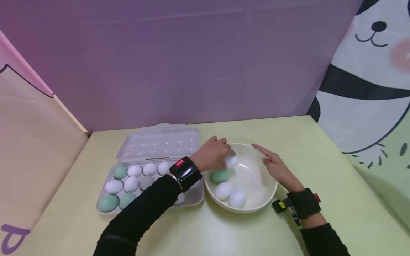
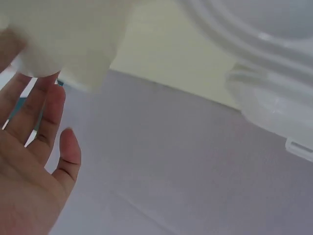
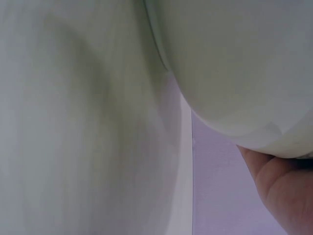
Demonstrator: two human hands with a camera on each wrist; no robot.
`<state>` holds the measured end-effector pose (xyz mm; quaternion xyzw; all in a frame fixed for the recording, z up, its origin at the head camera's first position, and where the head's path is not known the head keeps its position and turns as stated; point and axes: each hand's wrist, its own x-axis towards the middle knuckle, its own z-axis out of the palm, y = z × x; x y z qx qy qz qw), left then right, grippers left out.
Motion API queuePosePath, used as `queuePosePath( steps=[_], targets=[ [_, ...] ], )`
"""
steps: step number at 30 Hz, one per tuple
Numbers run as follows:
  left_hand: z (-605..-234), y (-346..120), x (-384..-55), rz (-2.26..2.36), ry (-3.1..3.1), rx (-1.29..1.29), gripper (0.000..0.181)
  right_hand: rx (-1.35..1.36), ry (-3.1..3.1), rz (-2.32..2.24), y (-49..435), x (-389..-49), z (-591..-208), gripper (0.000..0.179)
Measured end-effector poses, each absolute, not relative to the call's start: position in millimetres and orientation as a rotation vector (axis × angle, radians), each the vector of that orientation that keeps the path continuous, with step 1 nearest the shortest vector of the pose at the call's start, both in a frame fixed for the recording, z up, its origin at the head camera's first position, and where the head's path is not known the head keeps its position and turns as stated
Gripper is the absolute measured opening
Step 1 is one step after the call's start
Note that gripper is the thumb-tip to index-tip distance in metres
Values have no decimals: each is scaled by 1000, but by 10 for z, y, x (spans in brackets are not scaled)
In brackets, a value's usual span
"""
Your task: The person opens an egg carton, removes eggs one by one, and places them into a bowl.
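Observation:
A white egg (image 1: 231, 161) is pinched at the fingertips of my left hand (image 1: 214, 153), above the left part of a cream bowl (image 1: 256, 181). The left wrist view shows part of this egg (image 2: 39, 64) near the top left corner. Inside the bowl lie a green egg (image 1: 219, 175) and two white eggs (image 1: 237, 198). My right hand (image 1: 279, 169) holds the bowl's right rim, index finger along the edge and thumb at the inner side. In the right wrist view the bowl (image 3: 244, 68) hides most of that hand.
An open plastic egg box (image 1: 196, 199) stands left of the bowl, with several white and green eggs in its cups. Its clear lid (image 1: 160, 142) lies folded back toward the purple back wall (image 1: 179, 71). My left forearm (image 1: 144, 206) passes over the box and covers part of it.

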<state>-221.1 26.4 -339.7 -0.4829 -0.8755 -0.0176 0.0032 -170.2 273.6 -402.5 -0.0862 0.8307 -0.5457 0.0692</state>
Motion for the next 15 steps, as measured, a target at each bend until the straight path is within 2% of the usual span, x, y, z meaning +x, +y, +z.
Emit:
queuePosePath(
  steps=[10,15],
  targets=[
    [-3526,308,-2218,180,-2809,-1475,48,-254,2508,-1641,2726,-1713,-4013,53],
    [-3567,322,-2202,250,-2802,-1471,41,-244,2493,-1642,2723,-1722,-4022,52]
  ],
)
